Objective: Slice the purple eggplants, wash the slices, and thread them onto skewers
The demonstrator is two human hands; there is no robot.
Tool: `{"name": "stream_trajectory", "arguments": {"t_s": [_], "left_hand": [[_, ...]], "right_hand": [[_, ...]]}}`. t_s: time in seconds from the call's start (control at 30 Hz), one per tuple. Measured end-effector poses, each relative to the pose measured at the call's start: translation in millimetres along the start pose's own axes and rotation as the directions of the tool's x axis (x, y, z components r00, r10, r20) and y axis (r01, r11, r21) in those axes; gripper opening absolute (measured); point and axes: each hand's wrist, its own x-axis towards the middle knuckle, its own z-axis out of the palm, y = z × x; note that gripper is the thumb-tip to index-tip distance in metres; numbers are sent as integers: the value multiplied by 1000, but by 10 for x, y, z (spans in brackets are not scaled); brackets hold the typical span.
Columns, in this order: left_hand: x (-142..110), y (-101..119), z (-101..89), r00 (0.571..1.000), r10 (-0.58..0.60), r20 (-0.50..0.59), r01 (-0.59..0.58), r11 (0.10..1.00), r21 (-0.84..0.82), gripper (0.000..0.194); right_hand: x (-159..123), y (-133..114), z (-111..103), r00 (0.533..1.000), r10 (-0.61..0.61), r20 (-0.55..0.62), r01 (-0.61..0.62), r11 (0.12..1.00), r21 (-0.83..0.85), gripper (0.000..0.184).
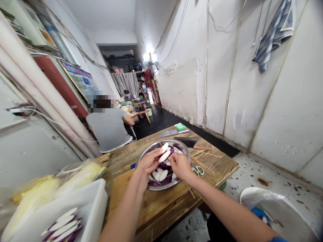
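A metal bowl [188, 148] full of eggplant slices [156, 175], white with purple skin, sits on the wooden table. Over it, my left hand [149, 162] is closed on eggplant slices [165, 148], its thumb and fingers at their left side. A thin stick tip [160, 144] shows beside the upper slice; whether it passes through the slices I cannot tell. My right hand [180, 165] pinches at the right edge of a second held slice [165, 156]. Its fingertips are partly hidden. Skewered-looking eggplant slices [63, 226] lie in a white plastic bin [97, 201] at lower left.
Behind the bowl lie a cleaver [185, 141] and a knife [171, 133]. Scissors [198, 169] and bamboo skewers [203, 164] are to its right. A cutting board [121, 195] extends under the bowl. A lined bin [275, 208] stands at right; a person [111, 127] sits beyond the table.
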Motion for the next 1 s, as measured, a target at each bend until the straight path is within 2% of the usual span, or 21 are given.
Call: {"name": "stream_trajectory", "arguments": {"t_s": [0.1,0.23,0.3,0.37,0.47,0.53,0.57,0.63,0.7,0.77,0.8,0.87,0.93,1.0], "left_hand": [[-28,-12,13,999,30,37,-33,997,74,13],[-21,-42,38,998,40,42,-43,997,60,13],[-39,-48,79,995,78,55,-80,996,35,14],[-73,-40,113,991,128,22,-129,990,56,15],[-114,5,104,981,184,-66,-158,945,287,20],[-113,40,71,974,226,-32,-169,811,560,22],[-103,50,59,971,235,31,-190,692,697,20],[-66,35,66,964,204,172,-240,382,892,16],[-15,-31,113,962,140,235,-247,73,966,13],[37,-127,174,971,116,210,-195,-134,972,6],[60,-172,198,975,121,187,-162,-189,969,4],[98,-227,215,980,128,154,-122,-225,967,5],[121,-220,190,976,163,143,-109,-201,973,6],[135,-162,140,962,233,143,-116,-126,985,10]], "right_hand": [[-8,1,10,1000,4,-28,-3,1000,31,23],[-9,4,45,997,12,-70,-4,995,103,22],[5,29,50,995,27,-99,-10,986,164,21],[31,79,24,991,55,-124,-24,970,243,21],[77,182,-87,985,102,-136,-48,934,354,22],[97,239,-188,982,128,-136,-63,912,405,21],[99,258,-236,981,139,-136,-69,903,424,21],[89,274,-316,979,155,-133,-80,888,453,22],[64,271,-367,979,161,-123,-84,877,473,24],[33,263,-395,981,165,-101,-93,861,501,25],[19,261,-405,982,167,-87,-99,852,515,25],[-4,261,-421,983,172,-60,-114,839,533,26],[-20,268,-429,984,172,-40,-125,837,533,27],[-33,280,-422,985,168,-22,-131,835,534,28]]}}
